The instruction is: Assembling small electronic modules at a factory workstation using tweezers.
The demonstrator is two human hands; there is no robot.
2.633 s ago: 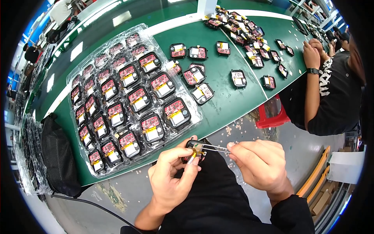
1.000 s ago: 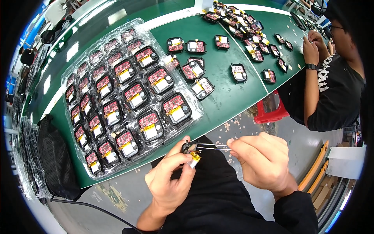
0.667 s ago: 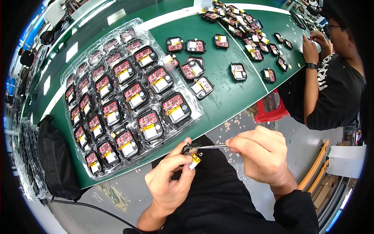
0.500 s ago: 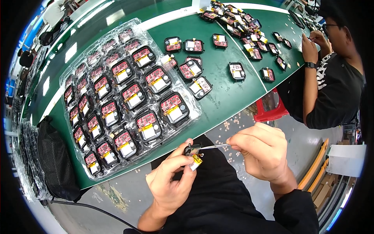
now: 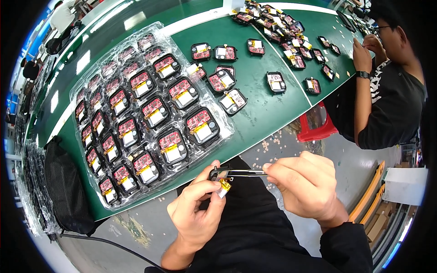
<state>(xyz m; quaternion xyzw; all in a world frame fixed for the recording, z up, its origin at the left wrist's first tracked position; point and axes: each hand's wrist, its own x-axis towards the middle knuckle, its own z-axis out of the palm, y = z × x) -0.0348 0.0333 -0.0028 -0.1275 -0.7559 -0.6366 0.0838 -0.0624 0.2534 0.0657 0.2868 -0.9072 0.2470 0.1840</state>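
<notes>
Your left grip [image 5: 195, 202] holds a black case [image 5: 213, 174] and battery [image 5: 222, 192] above your lap [image 5: 255, 223]; your right grip [image 5: 302, 182] pinches tweezers [image 5: 249, 174]. A slipping tip could nick the battery; tip contact is unclear.

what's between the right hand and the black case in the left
Metal tweezers, held in the right hand, reach across the gap toward the black case, as the head view shows.

The tweezers' [image 5: 248, 171] prongs, nearly together half a second ago, now stand apart; the right hand [image 5: 306, 184] has dipped slightly toward 6 o'clock, the left hand [image 5: 195, 205] and black case [image 5: 213, 173] toward 9.
</notes>
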